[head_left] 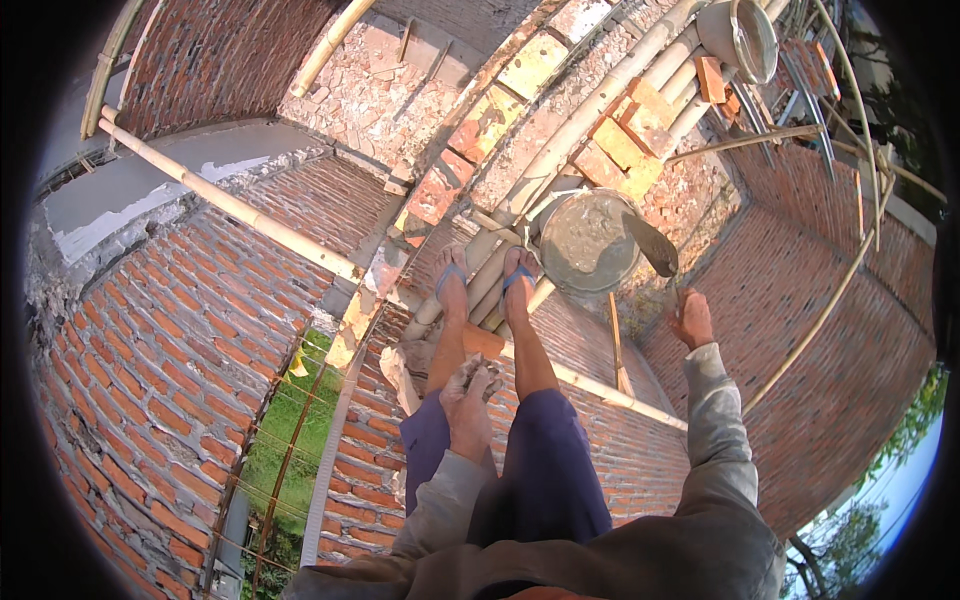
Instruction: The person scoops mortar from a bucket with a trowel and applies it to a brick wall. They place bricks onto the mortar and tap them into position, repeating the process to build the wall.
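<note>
I stand on bamboo scaffold poles (500, 262) beside the top of a brick wall (478, 128). My right hand (692, 318) grips the handle of a trowel (655, 245), whose blade reaches over a metal pan of wet grey mortar (585, 242) in front of my feet. My left hand (466, 405) hangs by my left knee, smeared with mortar, fingers curled loosely with nothing clearly in them. A loose brick (480, 340) lies just beside my left leg.
Several loose bricks (625, 140) are stacked on the poles beyond the pan. A metal bucket (742, 38) stands at the far end. Brick walls (170, 340) drop away on both sides, with grass (290, 440) far below. A long bamboo pole (230, 205) crosses at left.
</note>
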`<action>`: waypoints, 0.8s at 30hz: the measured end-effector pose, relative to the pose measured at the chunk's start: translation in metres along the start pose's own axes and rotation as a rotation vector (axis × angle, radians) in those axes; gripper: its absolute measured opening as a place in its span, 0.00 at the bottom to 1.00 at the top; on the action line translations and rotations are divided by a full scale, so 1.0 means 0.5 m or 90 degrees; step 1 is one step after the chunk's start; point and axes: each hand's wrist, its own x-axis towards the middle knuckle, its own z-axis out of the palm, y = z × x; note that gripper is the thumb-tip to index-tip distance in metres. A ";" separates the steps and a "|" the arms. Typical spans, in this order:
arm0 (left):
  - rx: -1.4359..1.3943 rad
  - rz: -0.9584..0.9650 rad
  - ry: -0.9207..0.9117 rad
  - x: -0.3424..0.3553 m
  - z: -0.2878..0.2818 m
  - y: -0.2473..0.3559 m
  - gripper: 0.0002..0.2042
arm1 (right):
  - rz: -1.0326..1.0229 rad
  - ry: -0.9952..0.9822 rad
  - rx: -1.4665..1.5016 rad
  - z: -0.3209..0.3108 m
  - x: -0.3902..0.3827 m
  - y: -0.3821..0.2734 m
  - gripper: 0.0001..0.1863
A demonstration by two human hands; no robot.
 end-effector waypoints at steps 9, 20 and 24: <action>0.030 -0.115 0.045 0.108 0.121 -0.205 0.14 | -0.101 -0.111 -0.147 0.202 0.204 -0.141 0.18; 0.093 -0.058 -0.007 0.161 0.164 -0.170 0.18 | -0.232 -0.138 -0.101 0.314 0.202 -0.157 0.25; -0.064 -0.102 0.024 0.178 0.176 -0.142 0.13 | -0.207 -0.175 -0.290 0.249 0.142 -0.129 0.21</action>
